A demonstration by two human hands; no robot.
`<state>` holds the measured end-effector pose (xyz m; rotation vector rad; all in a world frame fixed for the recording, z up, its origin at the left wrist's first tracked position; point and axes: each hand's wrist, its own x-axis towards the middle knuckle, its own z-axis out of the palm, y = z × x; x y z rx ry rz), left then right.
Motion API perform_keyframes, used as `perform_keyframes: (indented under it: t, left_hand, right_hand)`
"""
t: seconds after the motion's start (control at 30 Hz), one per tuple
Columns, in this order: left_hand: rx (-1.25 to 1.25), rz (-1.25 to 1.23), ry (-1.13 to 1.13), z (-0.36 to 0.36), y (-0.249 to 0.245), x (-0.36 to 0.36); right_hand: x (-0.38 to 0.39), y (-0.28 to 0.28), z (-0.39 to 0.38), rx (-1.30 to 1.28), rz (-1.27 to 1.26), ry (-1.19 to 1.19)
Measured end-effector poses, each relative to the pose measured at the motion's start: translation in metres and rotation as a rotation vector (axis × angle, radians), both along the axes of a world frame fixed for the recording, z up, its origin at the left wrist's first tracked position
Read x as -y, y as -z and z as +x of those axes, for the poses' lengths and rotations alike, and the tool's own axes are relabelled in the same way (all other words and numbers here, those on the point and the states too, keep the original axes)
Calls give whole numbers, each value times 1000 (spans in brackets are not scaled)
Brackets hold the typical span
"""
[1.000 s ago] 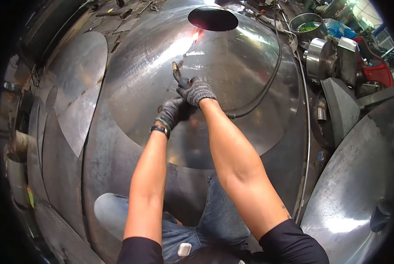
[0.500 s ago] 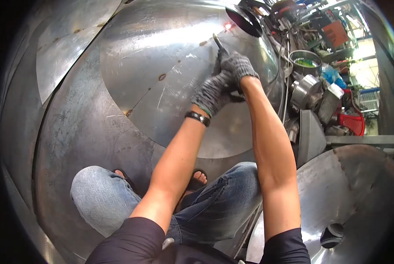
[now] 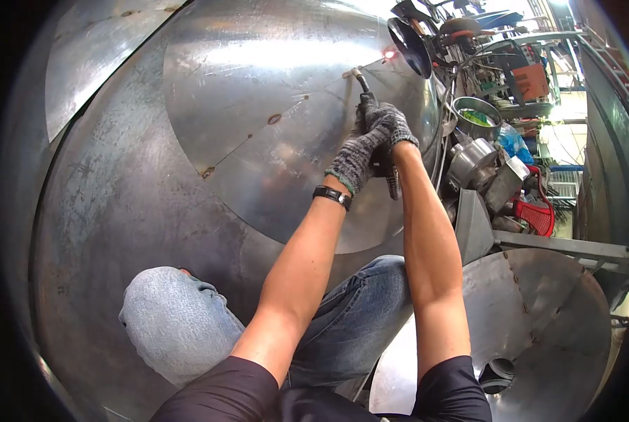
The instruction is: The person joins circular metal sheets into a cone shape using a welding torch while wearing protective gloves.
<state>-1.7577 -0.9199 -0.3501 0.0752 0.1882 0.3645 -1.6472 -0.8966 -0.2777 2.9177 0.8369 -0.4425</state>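
Both my hands, in grey knitted gloves, are wrapped round a welding torch (image 3: 363, 82). My left hand (image 3: 357, 156) grips it from the lower left, and my right hand (image 3: 389, 124) closes over it on the right. Most of the handle is hidden by the gloves. The torch's brass-coloured nozzle lies close over a seam on a large curved metal sheet (image 3: 237, 190). Spots of brown weld (image 3: 274, 119) dot that seam. Up and right of the nozzle, a small spot (image 3: 388, 53) glows red beside a dark round opening piece (image 3: 409, 48).
At right, a metal pot (image 3: 477, 117), machined metal parts (image 3: 472, 162) and a red plastic basket (image 3: 536, 214) stand crowded together. Cables run beside the curved sheet. A metal disc with a hole (image 3: 560, 330) lies at lower right. My bent knees (image 3: 174, 316) are close below.
The view has shifted, so the clutter at right sits further left. The torch nozzle has turned leftward and is slightly farther from the red-glowing spot. Both hands keep their hold.
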Motion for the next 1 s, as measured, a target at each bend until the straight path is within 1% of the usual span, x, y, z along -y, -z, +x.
perform_keyframes:
  t: [0.03, 0.07, 0.17, 0.23, 0.27, 0.3, 0.33, 0.37, 0.4, 0.47, 0.5, 0.53, 0.6, 0.63, 0.67, 0.73, 0.77, 0.87, 0.93, 1.0]
  left_hand:
    - [-12, -17, -5, 2, -2, -3]
    - [-21, -38, -9, 5, -3, -5]
    - [-70, -31, 18, 3, -7, -10]
    - [-88, -29, 34, 4, -8, -7]
    - [-79, -9, 25, 4, -5, -7]
    - [-71, 14, 14, 6, -4, -8]
    - [-82, -48, -14, 6, -8, -6]
    - [-55, -51, -38, 7, -10, -5]
    - [-29, -54, -64, 8, -9, -4]
    - [-9, -76, -59, 15, 0, 0]
    - [10, -98, -59, 15, -1, -1]
    - [10, -97, -56, 13, -2, 0]
    - [-39, -75, -36, 11, -5, -2]
    - [-37, -74, -39, 9, -6, -3]
    - [-39, -71, -20, 8, -7, -4]
    - [-39, -72, -7, 9, -2, -4]
    - [-14, -73, -9, 11, 0, -3]
    - [30, -79, -21, 17, 5, -2]
    - [38, -89, -26, 22, 12, 2]
    - [109, -106, -31, 26, 15, 2]
  right_hand:
    - [-1, 0, 1, 0, 43, -49]
    - [-2, 2, 0, 2, 35, -51]
    - [-4, 7, 8, 9, 14, 9]
    - [4, 26, 33, -24, -36, -129]
    - [9, 32, 40, -19, -38, -125]
    - [10, 36, 38, 15, 76, -215]
    - [13, 42, 43, 50, 191, -303]
    - [16, 49, 59, 181, -14, -482]
    - [12, 40, 48, 184, -13, -478]
    - [-2, 7, 9, -2, -70, -96]
    - [-6, 2, 9, -11, -158, -37]
    - [-4, 5, 13, -10, -156, -34]
    - [2, 17, 21, 36, -89, -194]
    - [7, 22, 22, 152, -49, -389]
    - [8, 24, 26, 153, -49, -395]
    - [1, 10, 13, 13, -85, -183]
    - [7, 35, 41, 12, -70, -163]
    - [0, 10, 13, -3, -53, -109]
    - [-3, -12, -11, 0, -97, -122]
    - [-7, -27, -29, -5, -1, -188]
